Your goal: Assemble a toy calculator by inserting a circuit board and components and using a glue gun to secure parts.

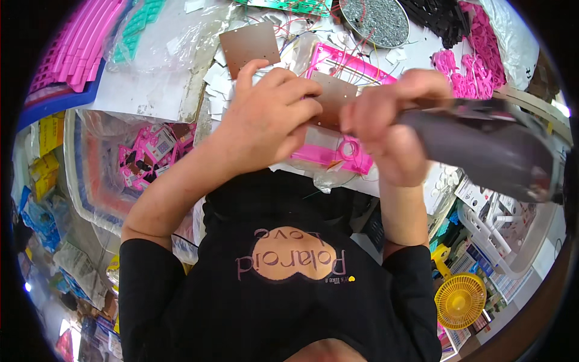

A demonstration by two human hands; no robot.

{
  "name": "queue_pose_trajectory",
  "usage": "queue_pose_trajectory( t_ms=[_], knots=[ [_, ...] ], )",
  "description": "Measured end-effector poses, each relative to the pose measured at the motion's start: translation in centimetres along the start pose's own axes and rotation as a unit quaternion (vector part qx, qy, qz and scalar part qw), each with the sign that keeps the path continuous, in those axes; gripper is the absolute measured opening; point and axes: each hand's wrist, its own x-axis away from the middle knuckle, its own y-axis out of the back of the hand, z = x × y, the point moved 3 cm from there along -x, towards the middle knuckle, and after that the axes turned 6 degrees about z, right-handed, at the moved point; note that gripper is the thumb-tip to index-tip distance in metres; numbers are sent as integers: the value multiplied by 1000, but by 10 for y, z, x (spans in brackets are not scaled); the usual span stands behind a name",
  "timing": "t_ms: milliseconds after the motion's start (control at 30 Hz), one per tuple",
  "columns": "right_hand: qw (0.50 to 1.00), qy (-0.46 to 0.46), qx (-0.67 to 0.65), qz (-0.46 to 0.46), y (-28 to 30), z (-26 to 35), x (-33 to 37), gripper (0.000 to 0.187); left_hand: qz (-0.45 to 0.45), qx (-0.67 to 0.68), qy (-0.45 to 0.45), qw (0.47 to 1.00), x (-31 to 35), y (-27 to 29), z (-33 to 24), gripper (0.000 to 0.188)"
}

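Observation:
Just in front of my body lies a pink plastic frame with a brown perforated board in it and thin wires around it. My left hand is curled at the frame's left side, fingertips at the board's edge and thumb by the pink rim. A dark grey handheld power tool is gripped by my right hand, which is above the frame's right part. Motion blurs that hand, and the tool's tip is hidden. A second brown board lies beyond my left fingers.
At the back stands a round tray of small metal screws, with pink parts to its right. Pink strips are stacked far left. A bin holds pink pieces. A yellow fan stands lower right.

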Motion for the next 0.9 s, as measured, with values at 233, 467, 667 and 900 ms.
queue_pose_trajectory(
  t_ms=[233, 467, 667, 900],
  knots=[
    [996, 82, 34, -3, 59, 46, -5, 57, 47, 122, -2, 991, -8, 14, -29, 25],
    [840, 198, 393, -318, 45, 83, 45, 66, 160, 221, 50, 961, -12, -4, -41, 12],
    [920, -253, 298, -32, 34, 26, 98, 35, 171, 200, 56, 963, -16, -4, -43, 10],
    [901, -433, -8, -41, 15, -4, 85, 31, 86, 83, -65, 991, -17, 14, -40, 18]
  ],
)
